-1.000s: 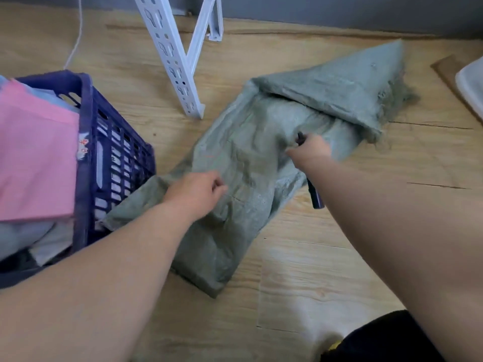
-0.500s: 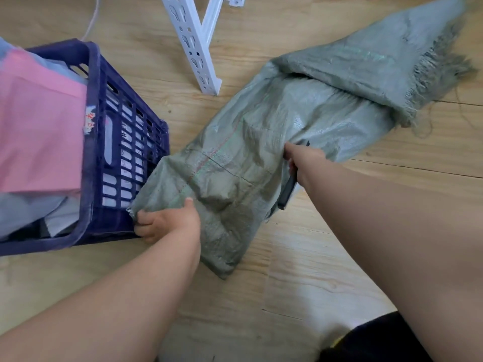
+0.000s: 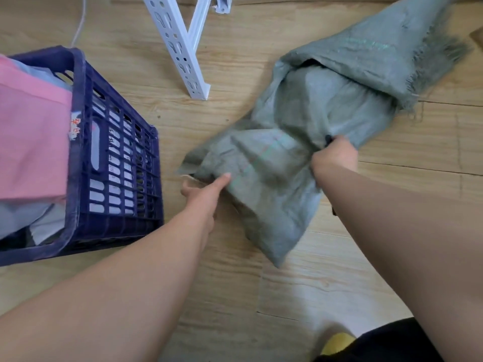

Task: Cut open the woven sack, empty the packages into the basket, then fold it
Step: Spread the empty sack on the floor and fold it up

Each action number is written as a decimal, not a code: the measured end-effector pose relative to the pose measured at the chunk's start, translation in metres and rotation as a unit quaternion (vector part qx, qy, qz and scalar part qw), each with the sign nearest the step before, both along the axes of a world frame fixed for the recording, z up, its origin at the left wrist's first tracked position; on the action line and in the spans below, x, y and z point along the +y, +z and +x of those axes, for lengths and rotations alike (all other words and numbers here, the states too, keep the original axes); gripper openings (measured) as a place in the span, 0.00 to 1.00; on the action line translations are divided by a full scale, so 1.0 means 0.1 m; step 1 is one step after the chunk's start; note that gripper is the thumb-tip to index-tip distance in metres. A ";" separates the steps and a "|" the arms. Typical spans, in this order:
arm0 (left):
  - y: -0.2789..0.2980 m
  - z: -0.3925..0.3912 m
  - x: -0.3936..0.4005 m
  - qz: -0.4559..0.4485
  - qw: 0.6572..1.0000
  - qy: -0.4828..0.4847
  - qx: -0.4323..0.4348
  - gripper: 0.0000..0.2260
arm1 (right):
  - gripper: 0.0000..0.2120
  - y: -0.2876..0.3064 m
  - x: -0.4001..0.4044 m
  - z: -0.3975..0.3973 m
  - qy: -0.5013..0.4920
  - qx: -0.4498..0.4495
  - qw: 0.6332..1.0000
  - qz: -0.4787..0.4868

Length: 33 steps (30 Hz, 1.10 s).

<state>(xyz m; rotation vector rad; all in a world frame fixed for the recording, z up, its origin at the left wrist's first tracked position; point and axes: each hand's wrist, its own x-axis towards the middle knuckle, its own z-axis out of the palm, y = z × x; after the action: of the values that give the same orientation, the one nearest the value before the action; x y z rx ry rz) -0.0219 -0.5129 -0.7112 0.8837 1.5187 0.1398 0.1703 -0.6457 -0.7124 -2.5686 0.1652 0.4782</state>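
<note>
Here the left hand (image 3: 202,190) pinches the near corner of the grey-green woven sack (image 3: 300,142), fingers closed on it. The right hand (image 3: 335,155) grips the sack's right edge together with a dark tool. The sack lies crumpled on the wooden floor (image 3: 235,296), right of the blue basket (image 3: 117,158) full of packages (image 3: 31,137).

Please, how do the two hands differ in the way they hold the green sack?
The left hand pinches the woven sack at its corner nearest the basket; the right hand grips a bunched side edge. The right hand also holds a dark tool; the left holds none. Both grip the sack.
</note>
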 end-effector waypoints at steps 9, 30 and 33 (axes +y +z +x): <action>0.03 0.16 0.01 0.050 0.992 -0.115 -0.005 0.34 | 0.14 0.38 0.22 -0.34 0.250 -0.024 0.962 0.111; 0.19 0.23 0.65 0.328 0.899 -0.276 0.085 0.18 | 0.14 0.22 -0.05 -0.47 0.352 -0.050 0.928 -0.113; 0.07 0.22 0.52 0.208 0.973 -0.091 0.028 0.30 | 0.14 0.17 -0.08 -0.57 0.338 -0.082 0.929 -0.125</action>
<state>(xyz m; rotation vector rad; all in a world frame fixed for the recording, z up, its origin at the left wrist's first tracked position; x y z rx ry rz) 0.0006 -0.4607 -0.7043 1.3661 1.4758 0.3101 0.1134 -0.6539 -0.6950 -2.8561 -0.7905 0.5015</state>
